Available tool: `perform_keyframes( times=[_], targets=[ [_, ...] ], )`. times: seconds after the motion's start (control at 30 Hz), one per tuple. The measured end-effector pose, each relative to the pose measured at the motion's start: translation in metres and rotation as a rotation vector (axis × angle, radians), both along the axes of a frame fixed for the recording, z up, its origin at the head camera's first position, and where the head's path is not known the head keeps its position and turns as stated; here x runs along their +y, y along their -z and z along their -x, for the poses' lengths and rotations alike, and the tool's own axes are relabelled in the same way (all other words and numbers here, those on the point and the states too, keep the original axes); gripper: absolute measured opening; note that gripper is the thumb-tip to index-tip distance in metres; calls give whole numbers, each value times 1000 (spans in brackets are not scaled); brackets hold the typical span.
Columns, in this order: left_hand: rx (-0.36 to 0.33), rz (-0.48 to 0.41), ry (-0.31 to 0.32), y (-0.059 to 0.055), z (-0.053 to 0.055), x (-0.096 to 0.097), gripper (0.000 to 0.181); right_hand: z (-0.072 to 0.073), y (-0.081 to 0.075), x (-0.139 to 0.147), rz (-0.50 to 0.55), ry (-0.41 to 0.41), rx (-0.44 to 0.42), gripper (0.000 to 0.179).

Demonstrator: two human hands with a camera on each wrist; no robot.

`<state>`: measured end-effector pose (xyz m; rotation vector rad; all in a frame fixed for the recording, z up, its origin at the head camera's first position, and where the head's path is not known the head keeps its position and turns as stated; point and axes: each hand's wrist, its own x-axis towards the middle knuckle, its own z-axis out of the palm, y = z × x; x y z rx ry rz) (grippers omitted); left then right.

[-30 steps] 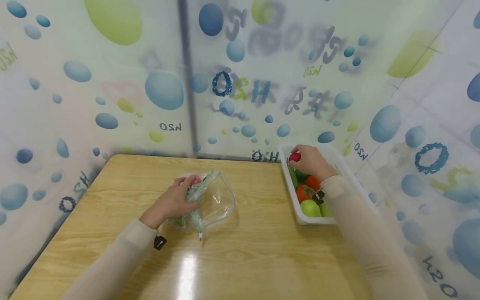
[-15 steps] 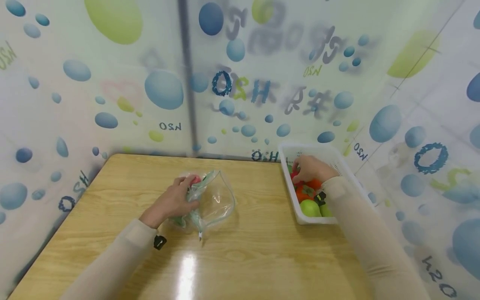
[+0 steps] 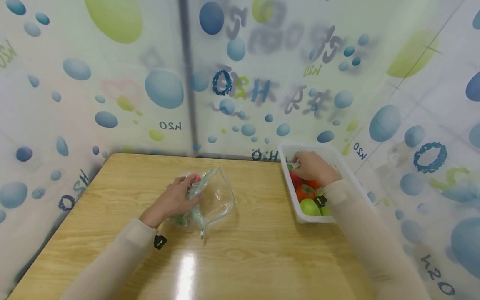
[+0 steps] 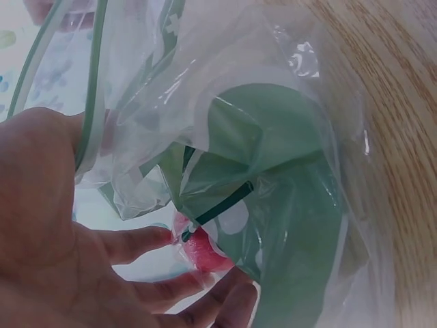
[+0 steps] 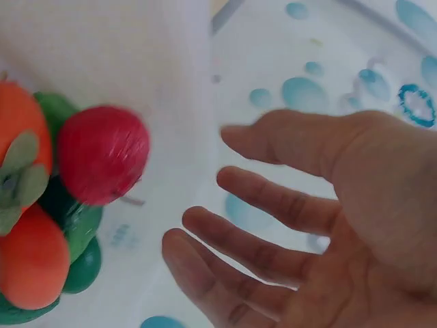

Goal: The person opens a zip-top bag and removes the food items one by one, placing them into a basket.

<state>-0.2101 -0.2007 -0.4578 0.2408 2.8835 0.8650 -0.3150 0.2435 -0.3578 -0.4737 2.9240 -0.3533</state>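
Observation:
My left hand (image 3: 174, 202) holds a clear zip bag (image 3: 219, 199) with green printing, its mouth spread toward the right. A pink-red round item (image 4: 205, 251) shows at the bag, against the fingertips in the left wrist view. Over the white basket (image 3: 290, 192), my right hand (image 3: 315, 168) has its fingers loosely bent and parted, with nothing between them in the right wrist view. Apart from those fingers, a round red fruit with a short stem (image 5: 102, 154) lies on other produce in the basket.
An orange-red persimmon (image 3: 305, 192), a green apple (image 3: 310, 207) and dark green vegetables (image 5: 80, 222) fill the basket's near and left part. The wooden table (image 3: 255, 250) meets a patterned wall (image 3: 243, 104) at the back, with another wall close by on the right.
My right hand lowered the red fruit into the basket, let go of it and has lifted slightly. The left hand and bag have barely shifted.

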Motion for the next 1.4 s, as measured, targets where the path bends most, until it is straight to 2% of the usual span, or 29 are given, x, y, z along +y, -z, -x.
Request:
perform_keyframes(
  times=[0.17, 0.33, 0.5, 0.77, 0.87, 1.03, 1.23, 1.4],
  targets=[
    [-3, 7, -1, 1, 0, 1, 76, -17, -2, -15, 71, 1, 129, 28],
    [-5, 18, -9, 0, 1, 2, 79, -37, -9, -39, 125, -48, 233, 17],
    [-7, 22, -13, -1, 3, 3, 82, -56, -15, -66, 160, -140, 260, 15],
    [-7, 42, -16, -3, 6, 4, 86, -82, -19, -112, 259, -321, 211, 16],
    [-27, 51, -18, -4, 7, 6, 85, -91, -14, -132, 269, -400, 186, 15],
    [-41, 58, -21, -3, 6, 10, 83, -99, 3, -163, 261, -476, 102, 17],
    [-17, 56, -2, -1, 7, 11, 77, -95, 26, -187, 213, -568, 115, 23],
    [-7, 63, 8, -1, 7, 11, 74, -88, 42, -196, 180, -583, 108, 33]
  ],
)
